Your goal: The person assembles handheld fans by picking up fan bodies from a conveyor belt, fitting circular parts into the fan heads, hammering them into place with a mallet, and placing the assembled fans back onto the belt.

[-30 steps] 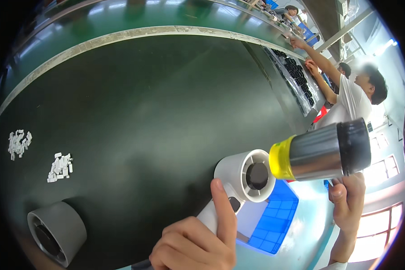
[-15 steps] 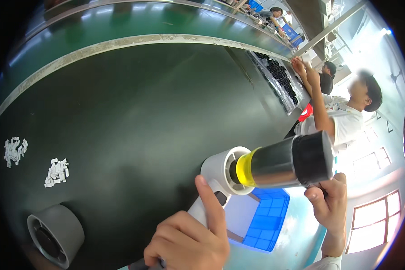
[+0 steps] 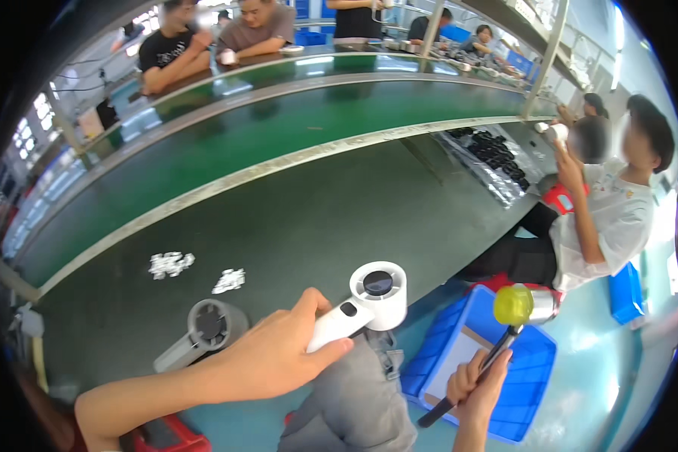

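My left hand (image 3: 282,343) is wrapped round the handle of a white handheld fan (image 3: 390,313). The fan's round head, with a dark disc in its middle, points up at the near edge of the dark table. To the right, my right hand (image 3: 478,388) grips the black shaft of a mallet (image 3: 512,304). Its yellow face and silvery body are raised above a blue crate, well apart from the fan. A second, greyish handheld fan (image 3: 237,322) lies on the table left of my left hand, its handle partly behind my forearm.
Two heaps of small white pieces (image 3: 171,264) lie on the table (image 3: 301,218). Black parts (image 3: 497,154) rest on clear plastic at far right, near a seated co-worker (image 3: 603,203). Below the table edge stands the blue crate (image 3: 535,392). A green conveyor belt (image 3: 279,135) runs behind.
The mallet's yellow face was at the fan's head; now it is off to the right, above the crate. My view has lifted and widened. My left hand still holds the fan.
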Action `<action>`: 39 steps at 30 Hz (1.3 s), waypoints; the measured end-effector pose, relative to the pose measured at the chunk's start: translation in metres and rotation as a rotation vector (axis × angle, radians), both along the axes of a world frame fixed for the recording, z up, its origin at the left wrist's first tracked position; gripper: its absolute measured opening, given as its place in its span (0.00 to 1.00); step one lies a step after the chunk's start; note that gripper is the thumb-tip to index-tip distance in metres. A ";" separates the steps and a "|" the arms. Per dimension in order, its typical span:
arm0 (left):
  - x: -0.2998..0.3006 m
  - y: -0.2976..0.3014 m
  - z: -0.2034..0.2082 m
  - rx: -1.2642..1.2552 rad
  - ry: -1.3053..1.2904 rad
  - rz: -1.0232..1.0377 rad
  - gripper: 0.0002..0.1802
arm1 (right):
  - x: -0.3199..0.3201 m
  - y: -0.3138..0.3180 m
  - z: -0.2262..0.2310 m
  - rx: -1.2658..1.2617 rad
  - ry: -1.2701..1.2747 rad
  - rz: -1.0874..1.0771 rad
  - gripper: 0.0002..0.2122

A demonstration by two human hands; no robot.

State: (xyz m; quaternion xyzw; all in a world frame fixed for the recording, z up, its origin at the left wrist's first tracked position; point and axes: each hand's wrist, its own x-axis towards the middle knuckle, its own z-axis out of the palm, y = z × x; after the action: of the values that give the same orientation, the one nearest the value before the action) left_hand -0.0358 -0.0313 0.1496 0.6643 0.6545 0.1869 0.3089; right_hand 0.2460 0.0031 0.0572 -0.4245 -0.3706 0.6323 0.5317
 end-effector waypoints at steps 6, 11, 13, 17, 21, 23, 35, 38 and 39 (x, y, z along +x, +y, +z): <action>0.028 -0.045 0.024 -0.438 -0.977 0.400 0.26 | 0.012 -0.063 -0.096 -0.555 0.533 0.211 0.31; 0.077 -0.081 -0.009 -0.111 -1.109 0.347 0.27 | -0.014 -0.097 -0.103 -0.785 0.432 0.311 0.26; 0.109 -0.091 -0.033 0.120 -0.927 0.313 0.22 | -0.032 -0.101 -0.086 -0.791 0.328 0.299 0.25; 0.165 -0.070 -0.030 0.244 -0.753 -0.089 0.21 | -0.016 -0.104 -0.108 -0.635 0.244 0.265 0.26; 0.190 -0.072 -0.006 0.330 -0.814 -0.300 0.21 | -0.007 -0.095 -0.105 -0.695 0.311 0.359 0.27; 0.191 -0.075 -0.002 0.425 -0.769 -0.400 0.23 | -0.006 -0.090 -0.107 -0.721 0.334 0.372 0.27; 0.199 -0.097 0.011 1.056 -0.422 -0.344 0.30 | -0.023 -0.092 -0.087 -0.769 0.280 0.351 0.28; 0.196 -0.095 0.012 1.113 -0.409 -0.333 0.30 | -0.026 -0.094 -0.083 -0.758 0.244 0.332 0.27; 0.196 -0.093 0.012 1.131 -0.412 -0.335 0.30 | -0.027 -0.093 -0.080 -0.762 0.247 0.324 0.27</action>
State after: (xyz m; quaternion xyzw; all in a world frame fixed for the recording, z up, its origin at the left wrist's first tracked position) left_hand 0.1602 -0.1248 0.1616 0.7689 0.2680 0.5779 0.0544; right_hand 0.2194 -0.0902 -0.0230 -0.4479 -0.1061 0.8454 0.2710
